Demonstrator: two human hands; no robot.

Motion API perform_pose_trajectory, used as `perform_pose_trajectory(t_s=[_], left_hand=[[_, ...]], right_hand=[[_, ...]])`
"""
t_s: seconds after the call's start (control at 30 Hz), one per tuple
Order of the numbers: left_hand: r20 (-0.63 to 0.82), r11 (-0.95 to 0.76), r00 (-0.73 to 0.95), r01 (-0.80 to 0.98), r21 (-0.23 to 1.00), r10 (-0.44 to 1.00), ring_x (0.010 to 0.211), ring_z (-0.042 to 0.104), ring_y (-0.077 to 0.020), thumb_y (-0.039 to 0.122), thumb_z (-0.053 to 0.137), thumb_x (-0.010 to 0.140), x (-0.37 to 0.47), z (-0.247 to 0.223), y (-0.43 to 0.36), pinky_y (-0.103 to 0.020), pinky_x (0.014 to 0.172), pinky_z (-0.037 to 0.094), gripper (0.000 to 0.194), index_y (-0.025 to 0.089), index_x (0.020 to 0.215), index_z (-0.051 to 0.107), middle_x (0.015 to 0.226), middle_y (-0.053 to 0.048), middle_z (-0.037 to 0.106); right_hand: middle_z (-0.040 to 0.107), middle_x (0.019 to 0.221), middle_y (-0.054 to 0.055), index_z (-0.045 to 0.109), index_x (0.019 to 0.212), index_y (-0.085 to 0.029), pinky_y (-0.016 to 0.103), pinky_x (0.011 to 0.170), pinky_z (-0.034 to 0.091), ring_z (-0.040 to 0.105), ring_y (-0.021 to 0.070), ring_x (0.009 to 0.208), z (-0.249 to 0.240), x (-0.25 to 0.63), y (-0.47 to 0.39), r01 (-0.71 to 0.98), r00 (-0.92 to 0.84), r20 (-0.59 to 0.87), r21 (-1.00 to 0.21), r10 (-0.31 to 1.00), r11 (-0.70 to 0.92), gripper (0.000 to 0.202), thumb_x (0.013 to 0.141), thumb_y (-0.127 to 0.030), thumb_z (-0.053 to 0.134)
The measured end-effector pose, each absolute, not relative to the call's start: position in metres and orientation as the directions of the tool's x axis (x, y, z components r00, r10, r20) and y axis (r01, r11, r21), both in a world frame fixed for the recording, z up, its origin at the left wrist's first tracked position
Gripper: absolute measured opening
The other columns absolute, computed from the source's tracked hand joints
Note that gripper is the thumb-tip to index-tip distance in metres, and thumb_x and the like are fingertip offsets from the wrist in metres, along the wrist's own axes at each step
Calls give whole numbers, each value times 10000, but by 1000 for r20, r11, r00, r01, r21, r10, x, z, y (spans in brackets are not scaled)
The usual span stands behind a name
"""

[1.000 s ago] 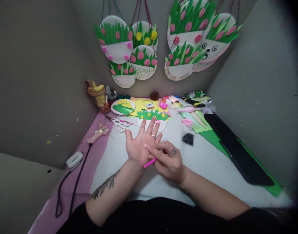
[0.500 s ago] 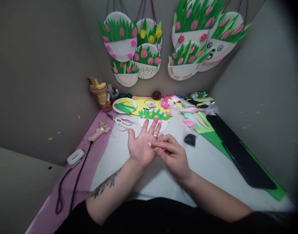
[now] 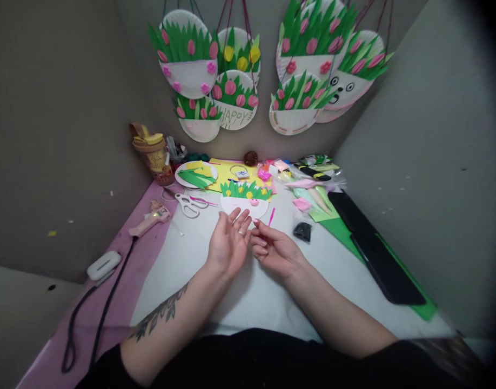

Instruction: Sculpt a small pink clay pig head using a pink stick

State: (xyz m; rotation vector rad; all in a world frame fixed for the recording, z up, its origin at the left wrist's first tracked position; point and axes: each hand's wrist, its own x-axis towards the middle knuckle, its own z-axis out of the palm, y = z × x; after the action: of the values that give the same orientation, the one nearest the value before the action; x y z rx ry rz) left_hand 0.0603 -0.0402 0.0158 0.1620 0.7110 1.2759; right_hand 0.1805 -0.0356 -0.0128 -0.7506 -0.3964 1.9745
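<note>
Head view, only view.

Left hand (image 3: 230,246): palm upward, fingers loosely extended and slightly bent; nothing clearly visible in it.

Right hand (image 3: 277,253): just beside the left, thumb and fingers drawn together in a pinch around a bright pink stick tool (image 3: 272,217); contact between the two hands not certain.

Pink stick tool: in the right hand, slim, near upright, upper end clear of the fingers, lower part hidden. Probably light, stiff plastic, a little slippery; best gripped mid-shaft.

Pale pink bit (image 3: 255,221): at the right fingertips; too small to tell whether soft clay or a fingernail. If clay, feather-light and easily dented; to be taken by its edges, with minimal pressure.

Paper-plate basket (image 3: 235,207): on the white table cover (image 3: 248,308), just beyond the hands; green paper grass, yellow flowers, pink face-like piece. Likely light and bendable, grass tips fragile; hold at the white rim, away from the ornaments.

Nearby: white-handled scissors (image 3: 186,202), pink glue gun (image 3: 151,220) to the left; black packet (image 3: 302,232) to the right.
</note>
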Motion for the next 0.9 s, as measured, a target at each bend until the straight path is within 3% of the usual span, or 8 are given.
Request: perform_pose_trajectory(t_s=[0.1, 0.17, 0.3, 0.57, 0.9], left_hand=[[-423, 356, 76, -684, 637, 903, 726, 646, -95, 258, 633, 861, 59, 9, -41, -191, 666, 502, 104, 158, 889, 640, 815, -24, 652], [-390, 433, 205, -575, 695, 898, 620, 627, -85, 199, 691, 807, 57, 8, -42, -180, 590, 500, 76, 137, 833, 656, 702, -10, 632], [-318, 487, 414, -407, 773, 853, 640, 649, -88, 220, 665, 833, 55, 11, -45, -150, 562, 504, 129, 98, 808, 697, 765, -79, 703], [-395, 575, 485, -308, 758, 780, 570, 647, -74, 263, 454, 961, 55, 18, -41, -146, 538, 496, 333, 79, 832, 699, 723, -82, 708], [-397, 584, 479, -345, 735, 783, 562, 660, -82, 266, 466, 959, 53, 17, -40, -151, 527, 497, 334, 77, 800, 691, 685, -62, 699]], right_hand=[[498, 588, -61, 643, 828, -190, 130, 362, 282, 333, 34, 439, -13, 186, -32, -710, -302, -366, -530, 880, -464, 162, 708, -197, 751], [508, 583, -60, 648, 836, -189, 135, 360, 293, 343, 36, 436, -14, 190, -28, -709, -263, -360, -557, 895, -432, 181, 694, -200, 761], [517, 561, -56, 642, 826, -199, 175, 360, 326, 371, 61, 421, -17, 199, -22, -659, -265, -333, -622, 905, -422, 148, 724, -250, 736], [550, 561, -44, 631, 766, -165, 203, 411, 389, 429, 70, 437, -18, 203, -24, -628, -336, -374, -596, 865, -501, 138, 743, -278, 706], [522, 561, -47, 633, 707, -172, 178, 418, 323, 427, 56, 468, -13, 198, -32, -538, -196, -236, -785, 952, -306, 268, 619, -355, 807]])
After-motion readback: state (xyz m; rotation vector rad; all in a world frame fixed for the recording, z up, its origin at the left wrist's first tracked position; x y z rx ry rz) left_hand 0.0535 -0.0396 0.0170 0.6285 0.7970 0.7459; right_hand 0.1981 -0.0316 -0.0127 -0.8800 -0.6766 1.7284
